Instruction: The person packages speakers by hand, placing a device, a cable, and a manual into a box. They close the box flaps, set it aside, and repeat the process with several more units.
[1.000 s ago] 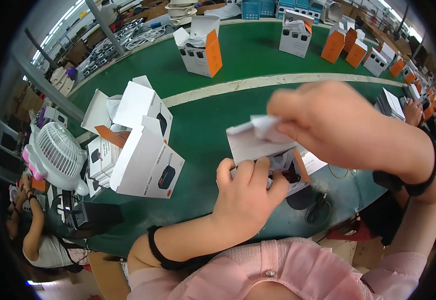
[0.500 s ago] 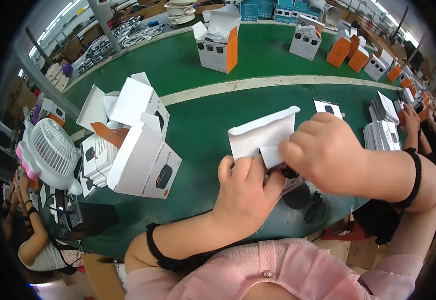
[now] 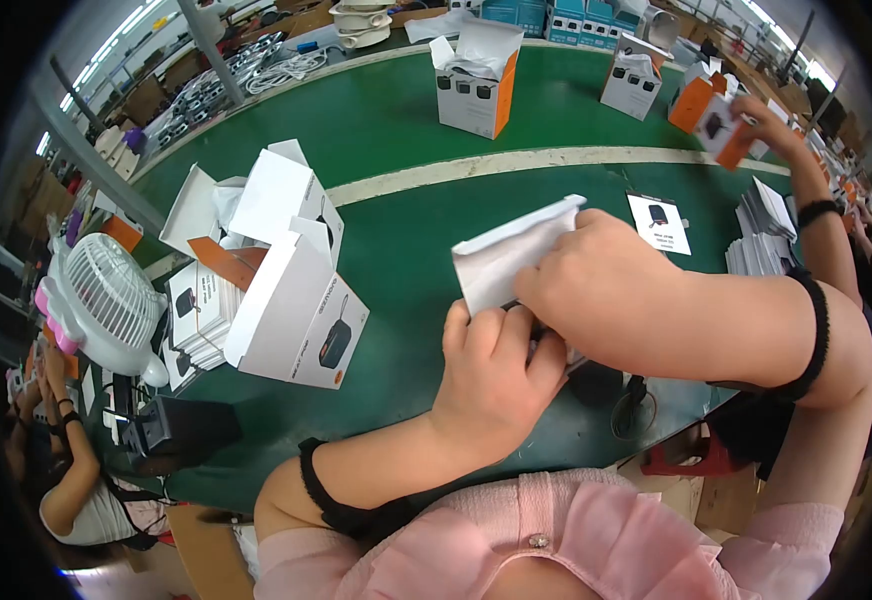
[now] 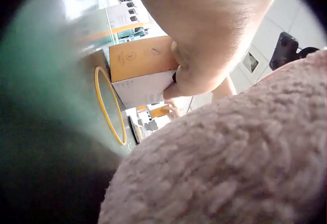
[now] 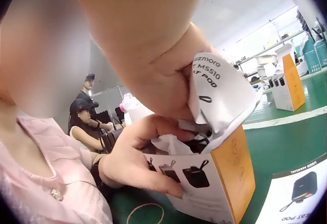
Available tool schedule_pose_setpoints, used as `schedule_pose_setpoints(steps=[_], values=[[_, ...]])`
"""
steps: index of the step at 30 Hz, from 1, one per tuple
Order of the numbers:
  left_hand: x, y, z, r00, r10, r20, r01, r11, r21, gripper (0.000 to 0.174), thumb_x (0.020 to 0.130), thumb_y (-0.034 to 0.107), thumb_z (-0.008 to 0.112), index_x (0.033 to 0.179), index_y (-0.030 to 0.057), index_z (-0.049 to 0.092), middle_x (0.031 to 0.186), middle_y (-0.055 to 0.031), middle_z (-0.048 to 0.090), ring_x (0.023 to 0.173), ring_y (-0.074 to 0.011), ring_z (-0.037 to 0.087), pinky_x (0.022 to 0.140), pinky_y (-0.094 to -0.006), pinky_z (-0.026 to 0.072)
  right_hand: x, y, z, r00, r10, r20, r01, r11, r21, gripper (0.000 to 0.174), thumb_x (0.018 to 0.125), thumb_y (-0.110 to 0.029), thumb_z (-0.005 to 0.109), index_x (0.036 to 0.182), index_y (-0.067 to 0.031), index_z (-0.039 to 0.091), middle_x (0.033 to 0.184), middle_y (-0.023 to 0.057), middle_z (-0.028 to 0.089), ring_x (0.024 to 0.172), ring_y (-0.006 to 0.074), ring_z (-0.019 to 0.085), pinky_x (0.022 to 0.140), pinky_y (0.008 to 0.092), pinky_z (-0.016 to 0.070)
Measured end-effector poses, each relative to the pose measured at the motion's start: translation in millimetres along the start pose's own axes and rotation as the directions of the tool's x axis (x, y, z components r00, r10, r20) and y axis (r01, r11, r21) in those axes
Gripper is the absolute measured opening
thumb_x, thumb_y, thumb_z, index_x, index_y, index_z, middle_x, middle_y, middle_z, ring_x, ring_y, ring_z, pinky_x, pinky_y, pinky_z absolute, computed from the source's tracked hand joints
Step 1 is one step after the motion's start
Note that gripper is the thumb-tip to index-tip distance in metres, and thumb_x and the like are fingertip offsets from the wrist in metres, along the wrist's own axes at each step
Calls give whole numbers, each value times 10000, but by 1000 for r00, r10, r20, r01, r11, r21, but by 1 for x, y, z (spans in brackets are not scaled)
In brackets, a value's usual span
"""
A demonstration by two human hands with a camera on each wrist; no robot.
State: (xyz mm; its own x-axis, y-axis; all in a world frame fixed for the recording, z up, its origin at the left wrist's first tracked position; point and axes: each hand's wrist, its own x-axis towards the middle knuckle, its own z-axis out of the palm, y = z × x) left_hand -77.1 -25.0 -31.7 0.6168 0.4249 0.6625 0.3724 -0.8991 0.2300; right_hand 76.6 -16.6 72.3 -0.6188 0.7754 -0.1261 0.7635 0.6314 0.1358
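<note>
A small white and orange box [image 5: 236, 170] with pictures of black speakers stands with its top open in front of me. My left hand [image 3: 496, 375] grips its near wall, thumb outside and fingers over the top edge. My right hand [image 3: 596, 280] reaches down into the opening, its fingertips hidden behind the hand. The white lid [image 3: 511, 255] stands up at the far side. Beside the right hand, in the right wrist view, is a creased white piece printed with black lettering [image 5: 217, 83]. Crumpled white wrapping [image 5: 171, 145] and something dark show inside the box.
Two larger white boxes [image 3: 306, 330] and a white fan [image 3: 111, 300] stand to the left. A user manual [image 3: 658, 222] lies ahead right, near stacked manuals [image 3: 759, 235]. A thin loop [image 3: 636, 412] lies near the table edge. More boxes [image 3: 476, 95] stand across the light strip.
My right hand has brought a folded white paper down into the box, and the paper is now hidden. Boxes across the strip have shifted right. Another person's arm now holds a box there.
</note>
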Motion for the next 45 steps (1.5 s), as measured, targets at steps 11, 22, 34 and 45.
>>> schedule_pose_setpoints(steps=[11, 22, 34, 45], values=[[0, 1, 0, 999, 6, -40, -4, 999, 36, 562, 518, 234, 809, 1017, 54, 621, 1003, -144, 515, 860, -284, 436, 795, -478, 361, -11, 3, 2, 974, 164, 159, -175, 983, 56, 98, 701, -174, 651, 696, -81, 619, 657, 105, 627, 662, 266, 645, 604, 367, 496], [-3, 2, 3, 997, 59, -53, -56, 997, 56, 536, 540, 256, 805, 997, 41, 629, 992, -160, 514, 843, -305, 446, 748, -466, 392, -1, -10, -10, 973, 110, 203, -44, 951, -306, 117, 640, -228, 694, 637, -119, 651, 602, -2, 602, 611, 181, 598, 606, 314, 393], [-4, -1, 6, 998, 44, -47, -42, 998, 54, 559, 580, 248, 805, 1060, 39, 610, 1112, -185, 449, 877, -328, 453, 742, -428, 402, 19, -9, -11, 929, 167, 331, -51, 942, -333, 143, 658, -278, 692, 614, -145, 660, 643, 28, 642, 622, 190, 629, 515, 304, 423], [4, 0, -18, 998, 5, 65, -8, 999, 41, 609, 520, 243, 818, 1043, 24, 596, 1183, -132, 538, 748, -241, 459, 659, -344, 420, -32, 19, -31, 945, 302, 129, -326, 910, 257, 183, 686, -139, 614, 808, -8, 654, 757, 144, 647, 705, 316, 619, 641, 384, 484]])
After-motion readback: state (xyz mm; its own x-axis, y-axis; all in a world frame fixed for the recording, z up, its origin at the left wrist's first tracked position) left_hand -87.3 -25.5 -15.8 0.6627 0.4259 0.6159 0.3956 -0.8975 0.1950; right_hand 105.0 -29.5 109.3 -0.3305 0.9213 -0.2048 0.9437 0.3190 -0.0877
